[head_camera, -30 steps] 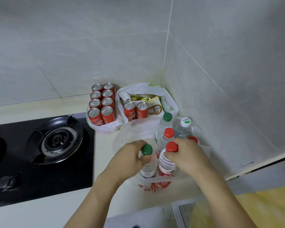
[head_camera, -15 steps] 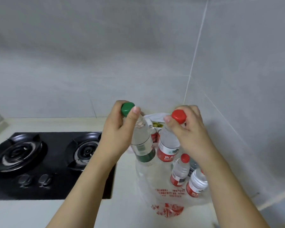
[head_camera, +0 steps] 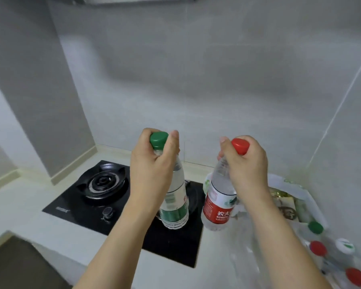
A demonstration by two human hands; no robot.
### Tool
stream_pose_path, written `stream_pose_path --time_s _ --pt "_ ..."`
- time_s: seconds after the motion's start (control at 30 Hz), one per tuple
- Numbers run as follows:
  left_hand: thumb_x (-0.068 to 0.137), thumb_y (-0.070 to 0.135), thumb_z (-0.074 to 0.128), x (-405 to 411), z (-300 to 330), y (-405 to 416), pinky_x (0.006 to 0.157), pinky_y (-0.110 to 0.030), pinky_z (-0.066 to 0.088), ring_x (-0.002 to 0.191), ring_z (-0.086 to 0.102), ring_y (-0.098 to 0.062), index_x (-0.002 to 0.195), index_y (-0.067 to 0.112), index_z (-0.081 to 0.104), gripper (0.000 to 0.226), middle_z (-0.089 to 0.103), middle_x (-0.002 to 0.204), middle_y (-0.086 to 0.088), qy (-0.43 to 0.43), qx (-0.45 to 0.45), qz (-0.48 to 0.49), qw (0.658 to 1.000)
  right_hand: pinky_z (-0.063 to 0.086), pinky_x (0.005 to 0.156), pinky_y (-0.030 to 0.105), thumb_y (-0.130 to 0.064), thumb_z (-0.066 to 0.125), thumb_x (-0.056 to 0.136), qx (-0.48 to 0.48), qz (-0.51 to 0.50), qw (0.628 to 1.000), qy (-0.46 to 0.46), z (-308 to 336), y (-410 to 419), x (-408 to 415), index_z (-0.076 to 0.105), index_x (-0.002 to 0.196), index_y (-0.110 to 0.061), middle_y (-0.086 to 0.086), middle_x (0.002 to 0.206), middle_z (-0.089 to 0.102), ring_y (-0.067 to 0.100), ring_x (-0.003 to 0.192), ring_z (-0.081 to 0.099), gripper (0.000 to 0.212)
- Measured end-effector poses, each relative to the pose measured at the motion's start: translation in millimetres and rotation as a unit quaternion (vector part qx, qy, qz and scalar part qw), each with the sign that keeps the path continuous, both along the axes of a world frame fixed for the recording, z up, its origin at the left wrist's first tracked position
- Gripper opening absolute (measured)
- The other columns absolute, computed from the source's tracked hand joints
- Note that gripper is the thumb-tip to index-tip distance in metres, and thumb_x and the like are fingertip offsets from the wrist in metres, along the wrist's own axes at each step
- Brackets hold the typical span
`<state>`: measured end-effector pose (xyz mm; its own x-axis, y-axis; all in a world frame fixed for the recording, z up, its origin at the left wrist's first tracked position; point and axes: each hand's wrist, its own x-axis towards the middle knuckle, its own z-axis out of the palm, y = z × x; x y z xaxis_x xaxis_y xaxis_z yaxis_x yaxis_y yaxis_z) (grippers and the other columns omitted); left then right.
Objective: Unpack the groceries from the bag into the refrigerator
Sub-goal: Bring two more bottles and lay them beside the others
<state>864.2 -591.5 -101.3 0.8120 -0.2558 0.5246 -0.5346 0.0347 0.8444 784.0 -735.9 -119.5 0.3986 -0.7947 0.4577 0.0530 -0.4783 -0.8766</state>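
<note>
My left hand (head_camera: 152, 170) grips a clear water bottle with a green cap and green label (head_camera: 175, 207) by its neck, held in the air over the stove. My right hand (head_camera: 246, 167) grips a water bottle with a red cap and red label (head_camera: 217, 203) the same way, to the right of the first. Both bottles hang upright, well above the counter. The clear plastic bag (head_camera: 248, 243) lies low at the right with several more capped bottles (head_camera: 317, 248) standing in it. No refrigerator is in view.
A black gas stove (head_camera: 104, 188) is set into the pale counter (head_camera: 25, 207) below my left hand. A white bag with snack packets (head_camera: 286, 203) sits in the right corner. Grey tiled walls close in behind and at the right.
Both hands have lifted the two bottles out of the bag and carried them up and left. The view has swung left, so the bag now sits at the lower right.
</note>
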Motion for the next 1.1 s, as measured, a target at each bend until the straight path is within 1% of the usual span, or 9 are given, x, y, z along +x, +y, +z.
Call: stream_pose_path --time_s 0.1,0.23,0.5,0.57,0.63,0.7,0.83,1.03,1.1 --pt "0.091 0.047 0.06 14 -2 17 0.065 -0.047 0.055 0.063 0.065 -0.017 0.083 0.021 0.054 0.027 0.067 0.069 0.001 -0.001 0.032 0.038 0.999 0.054 0.068 0.041 -0.037 0.063 0.089 -0.001 0.033 0.999 0.006 1 18 27 0.057 0.075 -0.013 0.007 0.068 0.067 0.024 0.068 0.065 0.029" --pt "0.088 0.041 0.062 28 -5 39 0.066 -0.05 0.054 0.067 0.064 -0.023 0.078 0.021 0.054 0.023 0.066 0.068 0.0 0.018 0.037 0.089 0.995 0.052 0.065 0.037 -0.033 0.064 0.088 -0.013 0.097 0.995 0.011 5 38 55 0.056 0.075 -0.012 0.01 0.07 0.067 0.027 0.067 0.064 0.027" --pt "0.084 0.024 0.065 35 1 89 0.059 -0.032 0.044 0.062 0.056 -0.014 0.073 0.02 0.052 0.017 0.062 0.064 0.004 0.018 0.05 0.216 0.975 0.05 0.062 0.035 -0.031 0.062 0.089 -0.033 0.245 0.969 0.027 11 79 102 0.057 0.076 -0.009 0.012 0.071 0.066 0.028 0.067 0.062 0.026" --pt "0.086 0.024 0.064 35 -1 106 0.061 -0.038 0.047 0.066 0.059 -0.02 0.076 0.016 0.054 0.016 0.063 0.066 0.001 0.016 0.049 0.252 0.966 0.051 0.062 0.034 -0.033 0.062 0.088 -0.034 0.29 0.956 0.025 13 95 112 0.056 0.075 -0.011 0.011 0.071 0.066 0.027 0.066 0.063 0.026" --pt "0.086 0.026 0.063 33 -3 124 0.065 -0.047 0.051 0.069 0.061 -0.026 0.078 0.015 0.055 0.016 0.065 0.068 -0.003 0.007 0.051 0.29 0.956 0.05 0.059 0.026 -0.033 0.062 0.088 -0.036 0.327 0.944 0.023 12 112 122 0.055 0.073 -0.014 0.008 0.069 0.066 0.023 0.065 0.063 0.025" --pt "0.086 0.028 0.063 29 -6 144 0.067 -0.051 0.052 0.07 0.062 -0.028 0.079 0.016 0.055 0.017 0.065 0.07 -0.005 0.001 0.054 0.328 0.943 0.049 0.057 0.022 -0.034 0.062 0.088 -0.035 0.369 0.928 0.023 10 133 130 0.055 0.072 -0.018 0.007 0.069 0.066 0.019 0.064 0.063 0.024" --pt "0.088 0.03 0.065 12 -9 184 0.067 -0.051 0.054 0.071 0.066 -0.024 0.079 0.021 0.055 0.017 0.066 0.071 -0.002 0.002 0.063 0.407 0.911 0.054 0.065 0.035 -0.044 0.061 0.086 -0.036 0.45 0.892 0.038 6 182 139 0.058 0.076 -0.019 0.003 0.071 0.067 0.022 0.068 0.064 0.027" --pt "0.09 0.029 0.065 -33 -7 254 0.068 -0.047 0.055 0.071 0.065 -0.02 0.082 0.019 0.057 0.015 0.065 0.072 0.0 -0.002 0.072 0.508 0.858 0.054 0.066 0.035 -0.041 0.062 0.087 -0.031 0.57 0.82 0.042 7 272 129 0.057 0.078 -0.018 0.008 0.075 0.067 0.024 0.07 0.065 0.025" --pt "0.09 0.029 0.065 -53 -5 281 0.068 -0.045 0.055 0.071 0.065 -0.019 0.082 0.02 0.057 0.015 0.064 0.072 0.0 -0.004 0.076 0.543 0.836 0.053 0.067 0.03 -0.041 0.062 0.088 -0.028 0.608 0.793 0.041 7 305 119 0.058 0.082 -0.019 0.008 0.078 0.067 0.023 0.073 0.065 0.023"
